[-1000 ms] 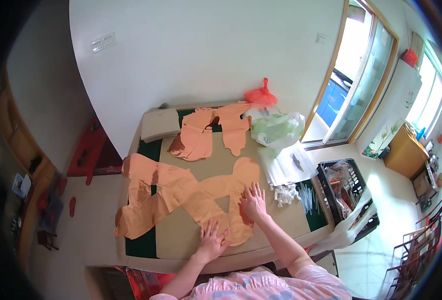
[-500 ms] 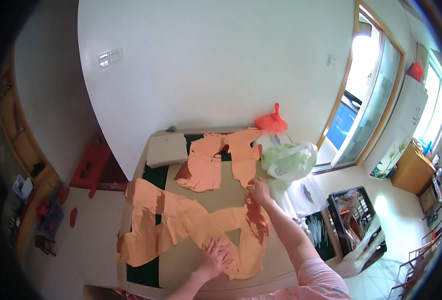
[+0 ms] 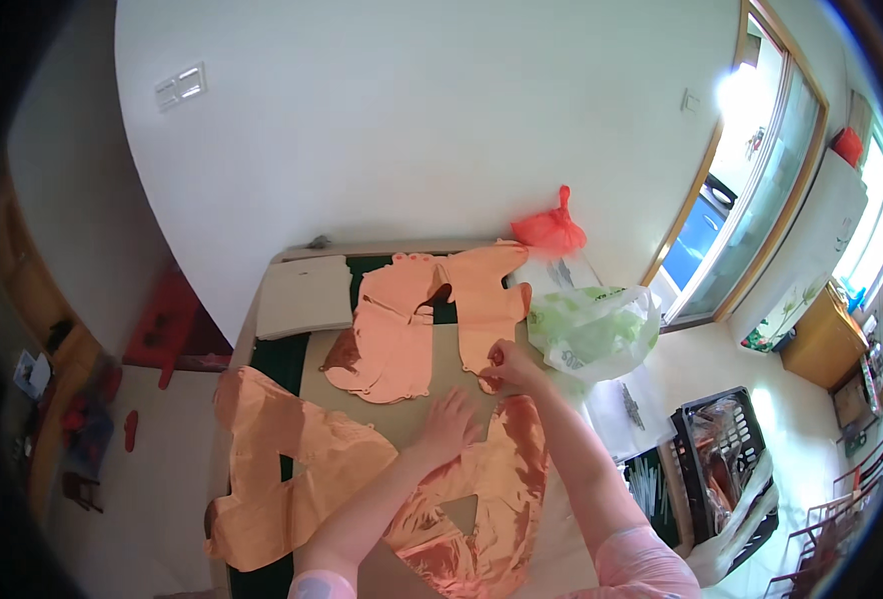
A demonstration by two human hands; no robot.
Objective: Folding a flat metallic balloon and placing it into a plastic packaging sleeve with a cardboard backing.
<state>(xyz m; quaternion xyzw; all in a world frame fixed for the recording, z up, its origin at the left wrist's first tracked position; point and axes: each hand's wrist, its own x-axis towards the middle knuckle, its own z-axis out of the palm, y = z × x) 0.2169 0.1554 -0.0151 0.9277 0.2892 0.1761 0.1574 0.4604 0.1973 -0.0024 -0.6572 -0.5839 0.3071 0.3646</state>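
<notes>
Flat, uninflated foil balloons in shiny rose gold lie spread on the table. My right hand (image 3: 509, 367) is closed, its fingertips pinching the low tip of the upper foil balloon (image 3: 481, 309). My left hand (image 3: 448, 424) lies with fingers stretched out, slightly blurred, at the upper edge of the lower right foil balloon (image 3: 517, 464). That balloon has a three-cornered gap in it and shows creases and bright reflections. My left forearm covers part of it. Further left lies another wide section of rose-gold foil balloon (image 3: 262, 479), partly overlapped by my forearm.
A stack of beige sheets (image 3: 304, 298) sits at the table's far left corner. Right of the balloons are a knotted red plastic bag (image 3: 551, 232) and a green-and-white plastic bag (image 3: 596, 329). Clear packets lie below. A black crate (image 3: 721, 469) of wrapped items stands right of the table.
My left hand has slid up and away from me, nearer the right hand. The lower balloon has shifted and creased. My right hand stays at the upper balloon's tip. The view has tilted slightly.
</notes>
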